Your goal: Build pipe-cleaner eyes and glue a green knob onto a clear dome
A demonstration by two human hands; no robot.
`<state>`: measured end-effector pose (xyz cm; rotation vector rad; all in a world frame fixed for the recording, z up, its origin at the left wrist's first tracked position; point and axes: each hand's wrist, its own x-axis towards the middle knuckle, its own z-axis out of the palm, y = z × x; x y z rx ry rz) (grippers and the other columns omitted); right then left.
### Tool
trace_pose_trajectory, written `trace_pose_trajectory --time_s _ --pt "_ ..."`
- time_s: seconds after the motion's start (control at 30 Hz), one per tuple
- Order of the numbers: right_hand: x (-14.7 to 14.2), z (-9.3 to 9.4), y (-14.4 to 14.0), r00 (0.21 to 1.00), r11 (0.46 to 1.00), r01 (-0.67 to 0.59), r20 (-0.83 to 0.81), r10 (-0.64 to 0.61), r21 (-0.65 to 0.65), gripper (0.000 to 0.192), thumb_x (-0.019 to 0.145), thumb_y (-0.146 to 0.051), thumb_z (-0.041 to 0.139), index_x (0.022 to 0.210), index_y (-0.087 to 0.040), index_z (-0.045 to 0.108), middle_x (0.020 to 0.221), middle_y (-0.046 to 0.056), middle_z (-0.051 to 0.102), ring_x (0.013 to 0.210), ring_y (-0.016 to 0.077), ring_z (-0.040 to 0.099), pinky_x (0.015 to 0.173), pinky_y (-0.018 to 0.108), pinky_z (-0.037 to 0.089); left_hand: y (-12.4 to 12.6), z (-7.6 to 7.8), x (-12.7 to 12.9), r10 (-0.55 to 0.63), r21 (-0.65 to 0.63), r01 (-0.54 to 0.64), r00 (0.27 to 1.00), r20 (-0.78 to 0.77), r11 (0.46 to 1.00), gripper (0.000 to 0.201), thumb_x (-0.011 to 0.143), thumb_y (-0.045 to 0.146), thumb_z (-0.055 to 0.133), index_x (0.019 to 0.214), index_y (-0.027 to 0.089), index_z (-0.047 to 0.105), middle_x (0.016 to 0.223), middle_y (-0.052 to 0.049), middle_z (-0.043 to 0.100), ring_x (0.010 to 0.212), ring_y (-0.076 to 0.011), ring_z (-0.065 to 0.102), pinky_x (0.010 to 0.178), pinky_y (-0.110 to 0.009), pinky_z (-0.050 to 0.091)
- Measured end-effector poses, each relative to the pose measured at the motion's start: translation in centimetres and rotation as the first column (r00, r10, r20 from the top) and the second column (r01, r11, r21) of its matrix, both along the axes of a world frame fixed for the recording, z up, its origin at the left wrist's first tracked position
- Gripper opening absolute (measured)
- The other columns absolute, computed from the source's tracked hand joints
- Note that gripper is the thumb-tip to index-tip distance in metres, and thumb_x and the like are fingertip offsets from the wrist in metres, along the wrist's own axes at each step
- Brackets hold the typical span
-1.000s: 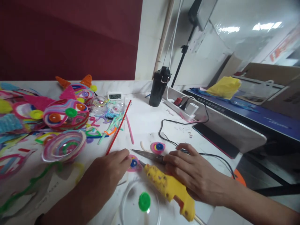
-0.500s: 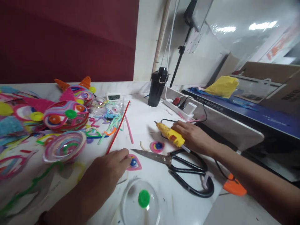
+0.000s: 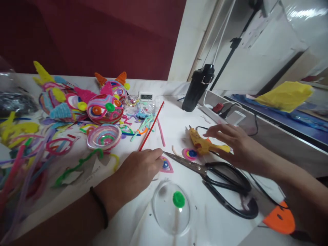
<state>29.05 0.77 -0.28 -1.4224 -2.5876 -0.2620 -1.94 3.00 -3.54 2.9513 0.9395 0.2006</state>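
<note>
My left hand (image 3: 143, 171) is closed around the lower end of a red pipe cleaner (image 3: 151, 127), which points up and away over the table. Beside its fingertips lies a pink eye shape (image 3: 167, 165) with a blue centre. My right hand (image 3: 234, 143) hovers with fingers apart at the handle of a yellow hot glue gun (image 3: 202, 142), which rests on the table. A round pink and blue eye (image 3: 189, 154) sits by the gun. Black-handled scissors (image 3: 202, 169) lie between my hands. Nearer me is a clear plastic dome (image 3: 171, 217) with a green coil (image 3: 178, 199) on it.
Decorated colourful masks (image 3: 105, 108) and loose pipe cleaners crowd the left. A small digital clock (image 3: 146, 96) and a black bottle (image 3: 197, 88) stand at the back. A power strip (image 3: 217, 111) lies right of the bottle; an orange piece (image 3: 279, 218) is at the right edge.
My right hand has let go of the glue gun and opened; the gun now lies flat with its handle turned right. The view has swung left. My left hand still holds the red pipe cleaner.
</note>
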Motion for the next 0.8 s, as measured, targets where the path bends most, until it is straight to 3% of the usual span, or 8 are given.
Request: trace_pose_trajectory --time_s 0.07,0.17,0.27,0.57,0.8 --pt "-2.7 0.4 -1.9 0.989 0.994 -0.109 -0.106 0.108 0.000 0.035 0.088 -0.012 0.045 0.120 -0.023 0.055 0.117 0.012 0.056 0.106 0.0276 0.054 0.086 0.047 0.045 0.0 0.0 0.0 -0.005 0.017 0.005 1.000 0.005 1.000 0.019 0.094 0.013 0.046 0.094 0.018 0.064 0.093 -0.001 0.062 0.079 -0.0148 0.062 0.063 -0.024 0.045" --pt "-6.4 0.1 -3.6 0.957 0.953 -0.283 -0.099 0.273 -0.112 0.038 0.091 -0.008 0.041 0.124 -0.019 0.054 0.117 0.012 0.058 0.105 0.0257 0.052 0.086 0.045 0.042 0.0 0.0 0.1 0.010 0.010 -0.009 1.000 -0.020 1.000 0.017 0.093 0.013 0.048 0.087 0.017 0.064 0.093 -0.001 0.062 0.078 -0.0143 0.062 0.061 -0.025 0.044" --pt "-8.4 -0.6 -3.5 0.945 0.933 -0.326 -0.075 0.318 -0.153 0.036 0.092 -0.009 0.041 0.124 -0.015 0.056 0.112 0.013 0.061 0.102 0.0267 0.051 0.087 0.046 0.040 -0.1 0.2 0.2 0.015 -0.002 -0.015 1.000 -0.019 1.000 0.018 0.094 0.013 0.048 0.086 0.017 0.064 0.092 0.000 0.062 0.078 -0.0154 0.061 0.060 -0.027 0.044" --pt "-8.6 -2.2 -2.5 0.940 0.931 -0.339 0.001 0.342 -0.137 0.034 0.097 -0.015 0.040 0.127 -0.014 0.055 0.112 0.012 0.064 0.098 0.0248 0.050 0.084 0.045 0.035 0.1 -0.3 0.0 -0.010 0.002 0.009 0.999 0.032 1.000 0.015 0.094 0.015 0.050 0.090 0.017 0.065 0.093 0.001 0.063 0.080 -0.0162 0.061 0.059 -0.028 0.043" --pt "-8.7 -3.2 -2.4 0.918 0.919 -0.389 0.098 0.383 0.056 0.029 0.098 -0.014 0.041 0.123 -0.015 0.057 0.108 0.009 0.067 0.096 0.0229 0.053 0.080 0.043 0.035 0.1 -0.3 0.1 -0.027 0.039 0.025 0.998 0.053 0.999 0.017 0.093 0.014 0.050 0.084 0.017 0.064 0.088 0.001 0.062 0.074 -0.0167 0.060 0.056 -0.031 0.042"
